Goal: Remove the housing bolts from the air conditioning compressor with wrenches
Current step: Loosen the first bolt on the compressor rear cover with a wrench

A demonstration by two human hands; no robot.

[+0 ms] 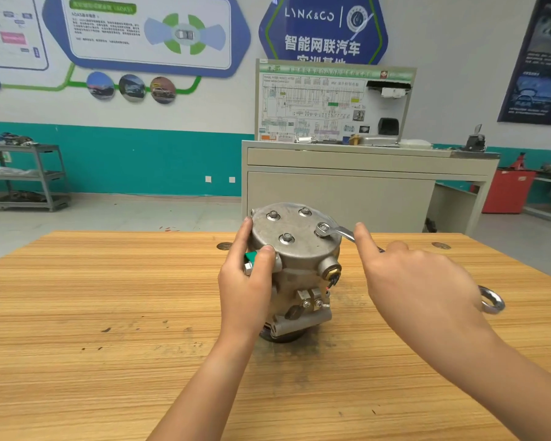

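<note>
Grey cast-metal air conditioning compressor (295,249) upright on striped wooden worktop (109,313). Left hand (245,288) clamps lid edge. Right hand (420,281) grips silver ring wrench (341,232), ring on right housing bolt (322,228).

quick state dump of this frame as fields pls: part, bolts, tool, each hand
part: compressor, standing on end on the wooden table, bolted cover facing up
bolts: four visible in the cover, all seated, none out
tool: wrench, ring end set over the right-front bolt
left hand: grips the compressor's side, thumb at the cover's edge
right hand: holds the wrench shank, index finger straight along it
</note>
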